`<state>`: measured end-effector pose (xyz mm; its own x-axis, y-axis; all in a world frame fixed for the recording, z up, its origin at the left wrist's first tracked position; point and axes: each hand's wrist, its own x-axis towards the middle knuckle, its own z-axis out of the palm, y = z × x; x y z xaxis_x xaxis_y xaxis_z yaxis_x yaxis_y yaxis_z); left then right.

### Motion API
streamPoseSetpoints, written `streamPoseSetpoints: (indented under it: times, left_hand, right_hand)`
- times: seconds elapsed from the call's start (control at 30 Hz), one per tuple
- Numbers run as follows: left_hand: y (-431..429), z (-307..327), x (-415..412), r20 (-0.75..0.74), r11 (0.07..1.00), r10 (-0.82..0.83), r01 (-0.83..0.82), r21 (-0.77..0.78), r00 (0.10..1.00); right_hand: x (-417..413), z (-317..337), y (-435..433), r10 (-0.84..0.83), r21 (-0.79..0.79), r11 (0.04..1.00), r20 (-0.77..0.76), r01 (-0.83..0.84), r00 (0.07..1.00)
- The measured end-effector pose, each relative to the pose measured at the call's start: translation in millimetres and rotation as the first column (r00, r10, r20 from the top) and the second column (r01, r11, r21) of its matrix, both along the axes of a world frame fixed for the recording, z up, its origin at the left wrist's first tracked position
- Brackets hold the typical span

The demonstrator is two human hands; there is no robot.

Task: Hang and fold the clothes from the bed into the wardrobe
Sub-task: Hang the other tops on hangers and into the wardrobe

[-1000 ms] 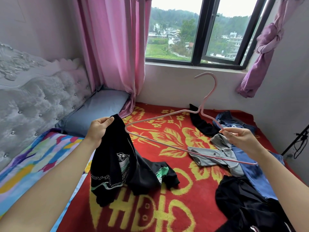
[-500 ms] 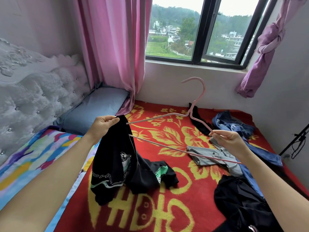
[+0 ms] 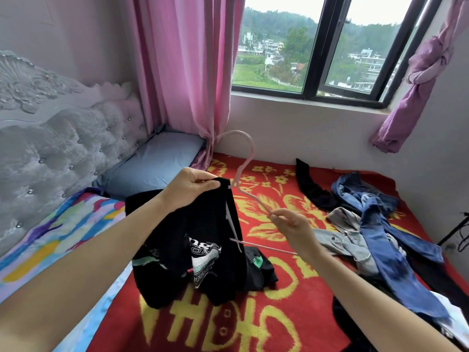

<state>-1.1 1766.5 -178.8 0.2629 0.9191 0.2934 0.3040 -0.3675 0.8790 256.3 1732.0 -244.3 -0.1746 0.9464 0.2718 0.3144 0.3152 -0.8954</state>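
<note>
Head view, single frame. We note both hands raised over the bed, working one garment.

Left hand (image 3: 189,189): thumb and curled fingers pinch the top edge of the black garment (image 3: 205,224) and hold it up. The cloth hangs below the hand, and a grey, white and green print shows on its front. Its lower end reaches the red blanket (image 3: 253,321), where a further fold of it lies.

Right hand (image 3: 291,224): thumb and fingertips pinch the sloped wire of the pink hanger (image 3: 251,148); the other fingers are loosely curled. The hook points up towards the window wall. One end of the hanger is inside the black garment, just beside the left hand. The lower bar comes out of the cloth and runs right, beneath the right wrist.

Task items still on the bed — all to the right, apart from the hands:
- blue jeans (image 3: 380,240), spread over the red blanket
- a grey garment (image 3: 342,240), partly under the jeans
- a narrow black piece (image 3: 312,186) nearer the wall
- more dark clothing (image 3: 355,326) at the lower right edge; we cannot tell what it is.

Surroundings: a tufted grey headboard (image 3: 63,138) on the left, with a blue pillow (image 3: 157,163) and a multicoloured sheet (image 3: 50,237) beside it. A pink curtain (image 3: 182,72) hangs down to the pillow. The window (image 3: 314,47) has a dark frame — a knotted purple curtain (image 3: 421,72) hangs at its right.
</note>
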Motion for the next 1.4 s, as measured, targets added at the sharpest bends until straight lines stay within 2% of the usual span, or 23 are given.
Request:
streamPoseSetpoints:
  times: [0.13, 0.23, 0.27, 0.3, 0.33, 0.37, 0.4, 0.43, 0.47, 0.53, 0.6, 0.67, 0.77, 0.87, 0.9, 1.03, 1.13, 1.17, 1.2, 1.27, 1.3, 1.33, 1.4]
  left_hand:
    - [0.6, 15.1, 3.4, -0.135, 0.996, 0.001, 0.011, 0.088, 0.991]
    - [3.8, 19.1, -1.2, -0.162, 0.985, 0.08, -0.054, 0.161, 0.983]
    - [5.1, 21.0, -2.5, -0.158, 0.978, 0.118, -0.087, 0.19, 0.98]
    - [7.5, 24.6, -3.7, -0.143, 0.968, 0.16, -0.127, 0.219, 0.977]
    - [8.9, 28.7, -5.8, -0.118, 0.955, 0.201, -0.168, 0.243, 0.972]
    - [12.0, 35.0, -7.3, -0.088, 0.945, 0.23, -0.201, 0.258, 0.969]
    - [13.8, 42.1, -9.7, -0.058, 0.937, 0.252, -0.228, 0.264, 0.966]
    - [15.6, 49.6, -11.3, -0.03, 0.931, 0.265, -0.248, 0.268, 0.964]
    - [16.5, 57.0, -12.1, -0.012, 0.926, 0.273, -0.26, 0.274, 0.962]
    - [16.6, 68.5, -11.1, 0.008, 0.921, 0.272, -0.262, 0.288, 0.962]
    - [15.9, 76.5, -10.2, 0.043, 0.92, 0.259, -0.26, 0.293, 0.965]
    - [14.4, 84.7, -16.3, 0.064, 0.915, 0.272, -0.279, 0.291, 0.96]
    - [12.5, 95.8, -41.2, 0.075, 0.897, 0.309, -0.317, 0.308, 0.948]
    - [4.7, 96.6, -67.6, 0.029, 0.895, 0.336, -0.329, 0.301, 0.941]
    - [3.6, 93.9, -74.5, 0.001, 0.903, 0.324, -0.31, 0.297, 0.946]
    - [-0.2, 90.1, -72.1, -0.133, 0.933, 0.271, -0.227, 0.278, 0.953]
    - [4.9, 86.8, -40.1, -0.196, 0.924, 0.245, -0.168, 0.343, 0.949]
    - [5.9, 86.4, -26.0, -0.206, 0.921, 0.236, -0.151, 0.359, 0.95]
    - [6.0, 87.8, -11.8, -0.202, 0.919, 0.227, -0.141, 0.367, 0.953]
    - [5.0, 96.6, 8.7, -0.158, 0.922, 0.221, -0.154, 0.354, 0.962]
    - [5.6, 100.6, 12.6, -0.133, 0.932, 0.202, -0.148, 0.331, 0.97]
    - [6.4, 104.0, 12.9, -0.12, 0.94, 0.186, -0.141, 0.311, 0.975]
    - [6.6, 107.1, 3.4, -0.1, 0.949, 0.185, -0.151, 0.275, 0.978]
  right_hand:
    - [-12.6, 12.7, 3.7, 0.027, -0.022, 0.999, -0.021, -0.028, 0.999]
    - [-10.0, 28.3, 15.2, 0.012, 0.031, 0.999, 0.117, -0.016, 0.993]
    - [-9.6, 29.8, 19.4, -0.102, 0.13, 0.989, 0.227, 0.073, 0.969]
    - [-9.7, 30.5, 22.6, -0.306, 0.336, 0.92, 0.297, 0.201, 0.905]
    - [-12.9, 29.4, 21.1, -0.485, 0.566, 0.775, 0.249, 0.281, 0.838]
    - [-17.7, 27.7, 16.9, -0.551, 0.724, 0.626, 0.146, 0.291, 0.821]
    - [-25.6, 21.2, 10.0, -0.518, 0.804, 0.541, 0.087, 0.248, 0.851]
    - [-33.9, 11.5, 2.3, -0.408, 0.823, 0.551, 0.119, 0.14, 0.905]
    - [-40.6, -1.2, -1.9, -0.278, 0.802, 0.598, 0.208, 0.0, 0.938]
    - [-50.4, -24.6, -6.1, -0.14, 0.67, 0.703, 0.458, -0.237, 0.878]
    - [-49.6, -39.4, 1.2, -0.192, 0.55, 0.771, 0.682, -0.322, 0.706]
    - [-41.4, -40.6, 7.2, -0.254, 0.5, 0.802, 0.781, -0.327, 0.571]
    - [-4.9, -27.9, 15.7, -0.349, 0.564, 0.741, 0.787, -0.364, 0.509]
    - [49.3, 16.6, 29.5, -0.411, 0.682, 0.649, 0.688, -0.338, 0.598]
    - [62.3, 37.4, 33.3, -0.386, 0.69, 0.657, 0.653, -0.303, 0.652]
    - [65.0, 110.2, 25.4, -0.195, 0.568, 0.801, 0.548, -0.19, 0.813]
    - [29.9, 143.7, 20.5, -0.087, 0.441, 0.896, 0.295, -0.055, 0.951]
    - [15.4, 151.9, 22.0, -0.115, 0.393, 0.92, 0.294, -0.01, 0.949]
    - [3.4, 158.7, 26.4, -0.158, 0.351, 0.936, 0.4, 0.008, 0.903]
    - [-14.7, 163.9, 33.6, -0.146, 0.268, 0.961, 0.689, -0.063, 0.71]
    - [-19.3, 164.5, 35.8, -0.11, 0.23, 0.967, 0.765, -0.11, 0.635]
    - [-19.7, 167.5, 36.2, -0.081, 0.196, 0.972, 0.796, -0.128, 0.599]
    - [-10.1, 177.2, 38.9, -0.08, 0.175, 0.979, 0.802, -0.105, 0.593]
